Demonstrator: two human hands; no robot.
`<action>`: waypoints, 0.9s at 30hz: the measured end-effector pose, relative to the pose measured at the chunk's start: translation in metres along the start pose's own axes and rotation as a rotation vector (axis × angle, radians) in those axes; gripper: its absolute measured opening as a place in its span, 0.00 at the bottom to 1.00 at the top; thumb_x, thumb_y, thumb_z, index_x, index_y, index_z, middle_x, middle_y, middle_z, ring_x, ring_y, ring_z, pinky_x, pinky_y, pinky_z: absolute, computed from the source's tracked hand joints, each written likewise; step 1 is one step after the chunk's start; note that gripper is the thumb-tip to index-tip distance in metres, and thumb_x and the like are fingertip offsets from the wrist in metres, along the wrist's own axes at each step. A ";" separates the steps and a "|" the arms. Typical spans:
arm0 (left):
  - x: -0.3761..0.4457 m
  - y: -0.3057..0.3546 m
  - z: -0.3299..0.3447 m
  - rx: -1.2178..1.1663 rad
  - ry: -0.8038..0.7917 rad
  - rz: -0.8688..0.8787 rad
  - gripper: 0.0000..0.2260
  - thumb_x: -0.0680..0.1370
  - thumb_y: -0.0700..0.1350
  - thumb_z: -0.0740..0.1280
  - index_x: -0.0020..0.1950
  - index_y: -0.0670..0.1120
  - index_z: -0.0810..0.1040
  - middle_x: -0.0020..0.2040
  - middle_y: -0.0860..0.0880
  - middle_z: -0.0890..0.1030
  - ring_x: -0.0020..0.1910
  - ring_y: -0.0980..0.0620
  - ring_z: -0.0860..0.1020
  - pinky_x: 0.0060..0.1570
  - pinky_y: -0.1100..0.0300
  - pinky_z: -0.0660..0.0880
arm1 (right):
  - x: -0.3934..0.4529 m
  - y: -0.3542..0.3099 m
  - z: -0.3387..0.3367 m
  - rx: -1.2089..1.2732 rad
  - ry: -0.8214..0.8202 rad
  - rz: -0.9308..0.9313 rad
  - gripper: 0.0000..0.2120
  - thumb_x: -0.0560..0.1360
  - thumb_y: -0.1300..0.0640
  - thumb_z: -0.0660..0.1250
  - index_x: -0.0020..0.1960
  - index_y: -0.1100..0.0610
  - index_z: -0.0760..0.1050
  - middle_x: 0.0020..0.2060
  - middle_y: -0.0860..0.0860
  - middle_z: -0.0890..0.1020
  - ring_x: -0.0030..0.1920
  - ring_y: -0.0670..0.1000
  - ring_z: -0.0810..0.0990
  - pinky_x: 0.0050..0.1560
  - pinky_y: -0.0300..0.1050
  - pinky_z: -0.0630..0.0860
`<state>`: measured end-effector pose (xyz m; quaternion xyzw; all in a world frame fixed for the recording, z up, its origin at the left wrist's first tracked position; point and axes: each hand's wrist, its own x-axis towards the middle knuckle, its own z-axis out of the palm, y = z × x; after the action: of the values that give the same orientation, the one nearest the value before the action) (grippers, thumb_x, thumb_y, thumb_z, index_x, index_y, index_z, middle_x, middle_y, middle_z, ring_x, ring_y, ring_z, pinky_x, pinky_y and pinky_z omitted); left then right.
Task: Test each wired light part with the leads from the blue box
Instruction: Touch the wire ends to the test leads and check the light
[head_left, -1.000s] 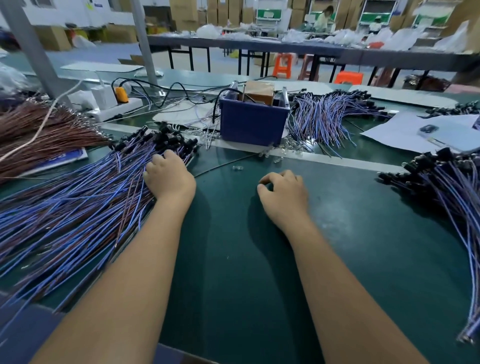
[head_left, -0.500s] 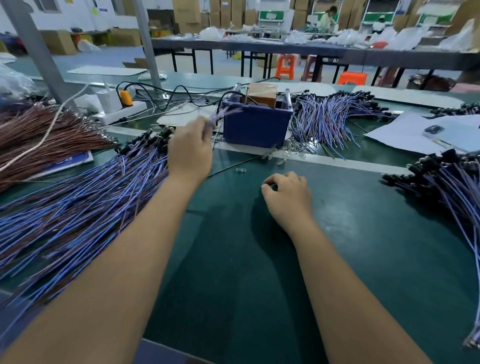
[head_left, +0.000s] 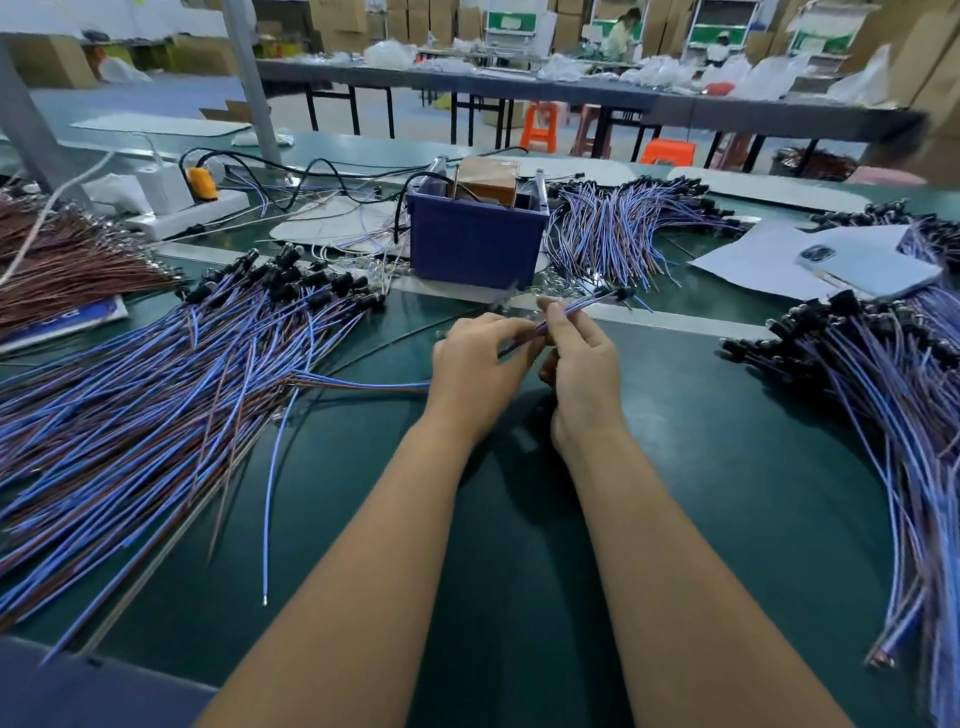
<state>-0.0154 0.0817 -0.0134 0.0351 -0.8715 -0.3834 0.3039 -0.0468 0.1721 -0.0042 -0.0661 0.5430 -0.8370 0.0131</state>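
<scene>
My left hand (head_left: 475, 366) and my right hand (head_left: 582, 364) meet over the green mat, just in front of the blue box (head_left: 475, 244). Together they pinch a small bundle of wired light parts (head_left: 582, 307) with blue and brown wires; its black heads point up and right, and its wires trail left from under my left hand. A big pile of the same parts (head_left: 171, 374) fans out on the left. Another pile (head_left: 883, 374) lies on the right, and a third (head_left: 623, 228) beside the box. The box holds a brown block (head_left: 485, 179); its leads are not clear.
A white power strip (head_left: 187, 213) with an orange plug and black cables sits at the back left. Brown wires (head_left: 67, 270) lie at the far left. A phone (head_left: 867, 267) rests on white paper at the right. Loose small clear parts lie on the white strip before the box.
My left hand lifted parts from the left pile and brought them to the centre. My right hand rose off the mat and took hold of the same bundle.
</scene>
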 end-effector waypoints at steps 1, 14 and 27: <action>-0.001 -0.003 -0.002 0.015 -0.025 0.004 0.09 0.77 0.49 0.69 0.56 0.51 0.84 0.51 0.51 0.83 0.55 0.46 0.76 0.58 0.46 0.70 | 0.001 -0.001 -0.002 0.001 0.023 0.000 0.09 0.80 0.59 0.63 0.45 0.54 0.80 0.29 0.43 0.74 0.26 0.41 0.65 0.28 0.32 0.64; -0.004 -0.002 -0.019 0.022 0.398 -0.007 0.07 0.79 0.40 0.66 0.52 0.40 0.82 0.44 0.48 0.80 0.41 0.52 0.75 0.41 0.69 0.66 | 0.010 -0.001 -0.012 0.155 0.280 0.088 0.12 0.81 0.66 0.60 0.63 0.70 0.66 0.35 0.58 0.78 0.29 0.49 0.80 0.35 0.41 0.82; -0.006 0.005 -0.006 -0.209 0.069 -0.140 0.17 0.71 0.27 0.58 0.44 0.41 0.86 0.49 0.49 0.84 0.48 0.55 0.79 0.52 0.68 0.74 | 0.002 0.002 -0.009 -0.219 0.000 0.095 0.12 0.80 0.54 0.65 0.40 0.59 0.72 0.31 0.56 0.79 0.24 0.50 0.77 0.25 0.39 0.75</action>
<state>-0.0062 0.0831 -0.0102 0.0775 -0.8111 -0.4910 0.3083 -0.0505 0.1794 -0.0095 -0.0416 0.6337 -0.7711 0.0453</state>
